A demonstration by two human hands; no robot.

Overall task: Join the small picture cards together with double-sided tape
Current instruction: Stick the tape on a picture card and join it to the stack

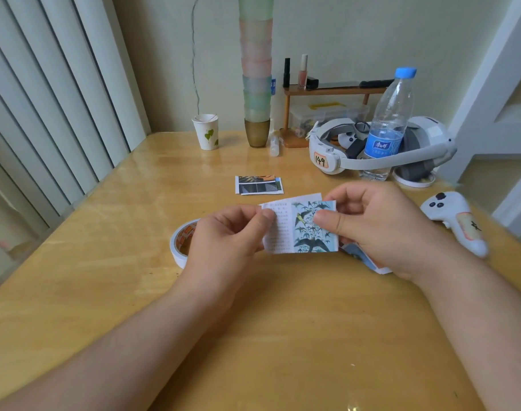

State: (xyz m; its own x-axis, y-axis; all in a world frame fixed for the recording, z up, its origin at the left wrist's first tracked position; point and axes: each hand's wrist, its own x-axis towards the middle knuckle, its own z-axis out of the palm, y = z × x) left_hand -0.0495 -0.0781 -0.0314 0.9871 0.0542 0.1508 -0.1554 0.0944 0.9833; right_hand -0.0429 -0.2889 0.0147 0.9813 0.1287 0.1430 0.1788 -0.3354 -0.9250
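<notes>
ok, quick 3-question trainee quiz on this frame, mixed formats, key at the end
1. True or false: both hands pinch the bird picture card.
2. Multiple choice: the roll of double-sided tape lies A) behind the left hand, partly hidden by it; B) on the wooden shelf; C) inside the paper cup.
3. Fill in: the small stack of cards lying on the table beyond the hands is touched by ____ hand.

Key: 1 true, the left hand at the card's left edge and the right hand at its right part. 2 A. 3 neither.
</notes>
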